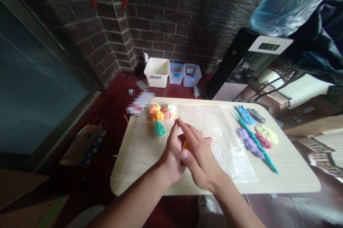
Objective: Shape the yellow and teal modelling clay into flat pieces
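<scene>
My left hand (171,153) and my right hand (199,158) are pressed together over a small orange lump of clay (185,145), which shows only as a sliver between the palms. Both hands hover above a sheet of bubble wrap (230,145) on a pale wooden table (294,174). A green clay piece (159,128) lies just left of the hands. Behind it sits a cluster of orange, pink and pale clay shapes (162,112).
Blue, grey, purple, pink and yellow-green clay strips (254,135) lie on the table's right side. A white bin (157,72) and two clear tubs (184,74) stand by the brick wall. A paper bag (87,142) rests on the floor at left.
</scene>
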Demonstrator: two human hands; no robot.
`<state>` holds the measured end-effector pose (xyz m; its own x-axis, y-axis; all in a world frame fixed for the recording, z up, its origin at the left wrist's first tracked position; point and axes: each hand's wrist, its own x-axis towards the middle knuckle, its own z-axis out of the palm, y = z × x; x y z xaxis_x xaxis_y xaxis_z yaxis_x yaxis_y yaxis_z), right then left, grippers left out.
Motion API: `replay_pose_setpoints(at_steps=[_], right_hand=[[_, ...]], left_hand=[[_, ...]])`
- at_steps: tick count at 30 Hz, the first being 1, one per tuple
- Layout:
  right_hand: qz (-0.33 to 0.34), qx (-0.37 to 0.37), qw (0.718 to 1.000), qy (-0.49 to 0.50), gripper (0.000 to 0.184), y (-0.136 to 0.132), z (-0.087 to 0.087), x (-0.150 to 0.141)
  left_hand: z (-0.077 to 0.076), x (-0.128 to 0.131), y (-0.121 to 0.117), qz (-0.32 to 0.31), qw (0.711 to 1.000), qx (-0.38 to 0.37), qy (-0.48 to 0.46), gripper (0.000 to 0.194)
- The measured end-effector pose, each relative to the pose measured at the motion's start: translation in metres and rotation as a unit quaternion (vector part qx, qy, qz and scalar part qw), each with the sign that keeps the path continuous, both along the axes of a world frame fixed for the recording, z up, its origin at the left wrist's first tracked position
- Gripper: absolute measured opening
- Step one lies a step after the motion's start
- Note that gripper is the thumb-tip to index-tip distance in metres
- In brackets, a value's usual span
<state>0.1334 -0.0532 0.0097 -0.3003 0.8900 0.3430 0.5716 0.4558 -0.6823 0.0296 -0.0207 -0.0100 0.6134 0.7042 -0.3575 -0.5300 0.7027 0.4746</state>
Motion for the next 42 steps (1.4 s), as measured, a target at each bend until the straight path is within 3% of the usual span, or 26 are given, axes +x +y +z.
replay_pose_setpoints(at_steps=[5, 9, 11, 13, 16, 20, 24, 26, 31, 37, 42], right_hand=[[0.018, -0.093, 0.994, 0.05, 0.032, -0.001, 0.024, 0.02], [-0.036, -0.083, 0.989, 0.117, 0.009, 0.003, 0.022, 0.027], [-0.097, -0.074, 0.972, 0.201, 0.01, 0.008, 0.014, 0.028], [-0.153, -0.053, 0.94, 0.302, 0.014, 0.013, 0.007, 0.03], [-0.186, -0.03, 0.91, 0.368, 0.02, 0.017, 0.003, 0.033], [-0.146, -0.047, 0.932, 0.327, 0.039, 0.014, 0.001, 0.035], [-0.093, -0.055, 0.96, 0.257, 0.071, 0.008, 0.001, 0.035], [-0.092, -0.049, 0.969, 0.222, 0.068, 0.006, 0.004, 0.036], [-0.133, -0.068, 0.977, 0.153, 0.034, 0.004, 0.013, 0.042], [-0.125, -0.076, 0.949, 0.28, 0.021, 0.01, 0.012, 0.042], [-0.116, -0.089, 0.945, 0.293, 0.023, 0.01, 0.014, 0.041]], left_hand=[[0.012, -0.024, 0.019, -0.053, 0.997, -0.055, -0.025, 0.08], [0.017, -0.035, 0.028, -0.036, 0.997, -0.058, -0.02, 0.075], [0.018, -0.036, 0.027, 0.014, 1.0, -0.016, -0.003, 0.066], [0.017, -0.034, 0.025, 0.058, 0.995, 0.077, 0.029, 0.052], [0.015, -0.029, 0.021, 0.084, 0.969, 0.21, 0.097, 0.037], [0.012, -0.027, 0.021, 0.128, 0.947, 0.259, 0.144, 0.034], [0.009, -0.031, 0.026, 0.11, 0.929, 0.31, 0.169, 0.033], [0.009, -0.034, 0.027, 0.082, 0.917, 0.342, 0.19, 0.033], [0.012, -0.038, 0.026, 0.045, 0.902, 0.373, 0.212, 0.033], [0.013, -0.037, 0.024, 0.061, 0.915, 0.354, 0.186, 0.036], [0.015, -0.036, 0.021, 0.084, 0.895, 0.387, 0.207, 0.03]])
